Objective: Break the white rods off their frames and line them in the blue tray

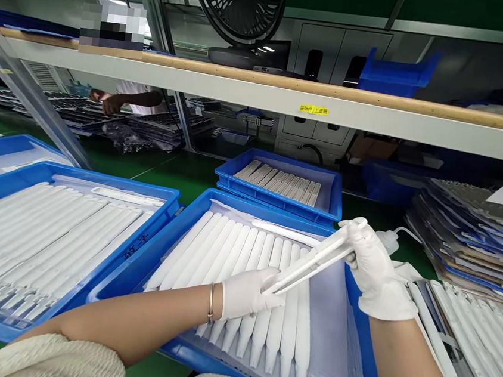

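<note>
My left hand (252, 293), in a white glove, grips the near end of a long white plastic part (311, 261). At its far end my right hand (370, 261), gloved too, has its fingers closed round it. The part is held tilted, its right end higher, and shows a long hollow or slot along its side. Below it, a blue tray (356, 301) holds a row of similar white parts (231, 246) with narrowed near ends, on a translucent sheet. One more white part lies crosswise at the tray's back.
Another blue tray (174, 195) of white parts stands left; a smaller stacked tray (336, 194) sits behind. White parts (479, 332) and stacked sheets (466, 241) lie right. A shelf beam (261, 96) crosses above, with a fan (242, 1). A co-worker's hand (114, 104) shows far left.
</note>
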Available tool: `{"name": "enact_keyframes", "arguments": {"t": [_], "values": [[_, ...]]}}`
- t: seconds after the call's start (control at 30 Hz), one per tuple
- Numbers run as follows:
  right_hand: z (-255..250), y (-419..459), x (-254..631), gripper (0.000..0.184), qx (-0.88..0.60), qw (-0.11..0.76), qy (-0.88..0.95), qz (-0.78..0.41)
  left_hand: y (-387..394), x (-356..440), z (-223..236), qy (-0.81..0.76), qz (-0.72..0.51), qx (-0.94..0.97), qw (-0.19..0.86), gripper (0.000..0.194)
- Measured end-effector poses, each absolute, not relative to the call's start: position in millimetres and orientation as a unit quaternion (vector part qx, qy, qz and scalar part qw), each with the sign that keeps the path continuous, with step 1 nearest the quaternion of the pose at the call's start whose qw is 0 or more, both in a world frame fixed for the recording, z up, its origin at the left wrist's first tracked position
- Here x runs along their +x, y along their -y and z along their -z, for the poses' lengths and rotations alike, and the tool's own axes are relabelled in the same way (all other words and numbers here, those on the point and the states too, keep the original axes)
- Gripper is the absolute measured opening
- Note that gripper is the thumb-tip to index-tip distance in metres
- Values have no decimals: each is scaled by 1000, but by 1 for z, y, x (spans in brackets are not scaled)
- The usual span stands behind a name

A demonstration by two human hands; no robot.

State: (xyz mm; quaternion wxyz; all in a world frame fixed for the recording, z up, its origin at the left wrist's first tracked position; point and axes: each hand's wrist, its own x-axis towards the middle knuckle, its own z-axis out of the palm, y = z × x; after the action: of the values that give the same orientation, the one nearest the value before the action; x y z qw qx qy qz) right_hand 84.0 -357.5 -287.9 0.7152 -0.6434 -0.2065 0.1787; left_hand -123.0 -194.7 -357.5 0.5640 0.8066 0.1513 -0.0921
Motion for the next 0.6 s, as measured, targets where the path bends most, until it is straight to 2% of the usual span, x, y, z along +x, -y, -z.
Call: {"name": "enact_keyframes", "arguments": {"t": [0.17,0.33,0.6], "values": [[289,363,79,56,-609,735,229,-193,192,-116,366,-163,14,808,565,32],[291,364,77,51,-588,754,228,-184,186,-112,363,-206,-31,874,439,29],[301,362,79,46,-631,729,239,-112,177,-111,354,-206,-25,938,278,19]]}}
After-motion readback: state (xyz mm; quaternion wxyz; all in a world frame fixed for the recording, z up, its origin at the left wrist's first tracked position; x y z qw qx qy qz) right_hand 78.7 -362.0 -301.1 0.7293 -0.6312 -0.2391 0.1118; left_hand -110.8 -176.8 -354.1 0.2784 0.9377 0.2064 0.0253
